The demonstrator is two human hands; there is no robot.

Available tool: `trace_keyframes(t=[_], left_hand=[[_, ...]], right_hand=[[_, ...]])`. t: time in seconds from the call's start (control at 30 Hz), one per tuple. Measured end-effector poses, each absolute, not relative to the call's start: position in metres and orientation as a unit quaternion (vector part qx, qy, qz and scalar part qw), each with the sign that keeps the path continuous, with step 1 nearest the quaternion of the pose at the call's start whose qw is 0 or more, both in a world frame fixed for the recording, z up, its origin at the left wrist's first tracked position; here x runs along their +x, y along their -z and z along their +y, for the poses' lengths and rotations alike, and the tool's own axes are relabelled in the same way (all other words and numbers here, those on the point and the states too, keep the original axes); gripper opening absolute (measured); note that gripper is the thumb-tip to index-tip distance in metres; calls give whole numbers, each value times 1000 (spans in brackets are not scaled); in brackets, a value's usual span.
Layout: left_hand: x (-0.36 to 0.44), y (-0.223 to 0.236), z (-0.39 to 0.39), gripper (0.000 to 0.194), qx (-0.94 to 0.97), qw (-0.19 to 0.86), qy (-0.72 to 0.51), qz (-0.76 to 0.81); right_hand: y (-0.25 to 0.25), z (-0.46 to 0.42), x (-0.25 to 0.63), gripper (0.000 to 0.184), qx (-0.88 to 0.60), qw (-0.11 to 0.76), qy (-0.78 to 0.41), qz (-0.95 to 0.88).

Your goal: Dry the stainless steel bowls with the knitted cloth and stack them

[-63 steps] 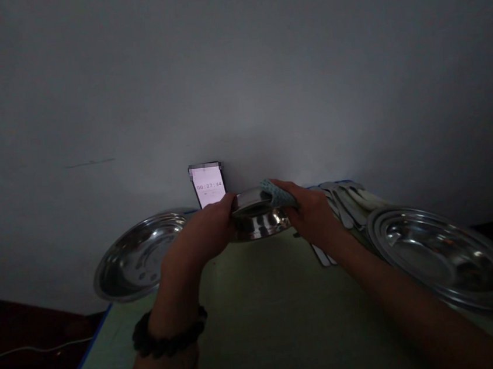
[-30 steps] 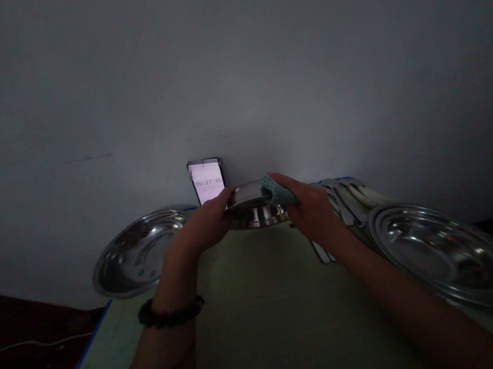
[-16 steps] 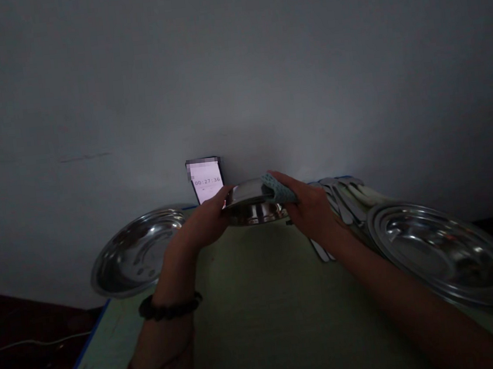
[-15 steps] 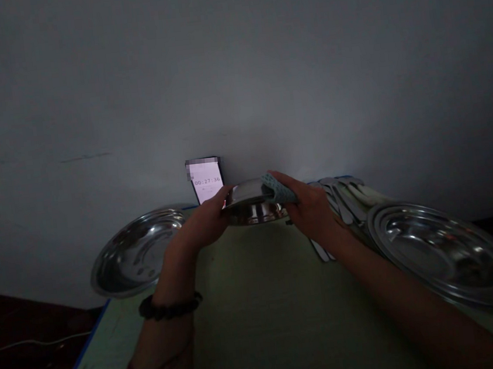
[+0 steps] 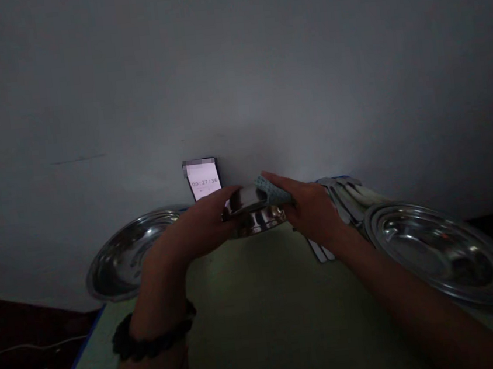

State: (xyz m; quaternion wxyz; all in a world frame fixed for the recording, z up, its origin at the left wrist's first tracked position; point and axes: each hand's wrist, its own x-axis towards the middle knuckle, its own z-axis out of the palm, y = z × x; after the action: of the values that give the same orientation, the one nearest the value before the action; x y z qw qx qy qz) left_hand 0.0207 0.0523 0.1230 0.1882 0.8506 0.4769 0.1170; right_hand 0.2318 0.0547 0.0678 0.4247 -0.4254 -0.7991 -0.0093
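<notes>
A shiny metal bowl [image 5: 257,221] is held tilted above the far middle of the table. My left hand [image 5: 197,222] grips its left rim, with the thumb along the edge. My right hand [image 5: 310,204] pinches a folded blue-green patterned cloth [image 5: 274,191] over the bowl's right rim. The fingers under the cloth are hidden. To the left, partly behind my left forearm, rests a wide metal basin [image 5: 126,259]. On the right, beyond my right forearm, lie stacked metal basins [image 5: 443,252].
A phone [image 5: 204,180] showing a running timer leans on the grey wall [image 5: 234,68]. Several pieces of metal cutlery [image 5: 347,197] lie at the back right, with two flat handles [image 5: 321,251] nearer me. The pale green table [image 5: 252,325] has blue edges. A white cable [image 5: 34,347] runs at lower left.
My left hand has shifted further around the bowl's left side, its wrist turning and dropping lower left. The bowl tilts slightly differently. My right hand and the cloth have moved slightly left.
</notes>
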Motion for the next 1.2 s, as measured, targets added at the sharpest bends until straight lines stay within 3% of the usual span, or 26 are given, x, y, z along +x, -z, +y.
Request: trace_keyframes(t=[0.27,0.47,0.87,1.2], left_hand=[[32,-127,42,37,832,109,-58,541],[22,-113,59,43,845,121,-146,500],[23,-104,67,49,843,115,-181,494],[16,-98,74,38,829,147,-229,489]], right_hand=[[-83,39,224,51,-435,382,16,-815],[-74,44,222,49,-413,431,31,-802],[-63,53,225,47,-385,474,58,-790],[-51,60,224,45,-391,508,40,-766]])
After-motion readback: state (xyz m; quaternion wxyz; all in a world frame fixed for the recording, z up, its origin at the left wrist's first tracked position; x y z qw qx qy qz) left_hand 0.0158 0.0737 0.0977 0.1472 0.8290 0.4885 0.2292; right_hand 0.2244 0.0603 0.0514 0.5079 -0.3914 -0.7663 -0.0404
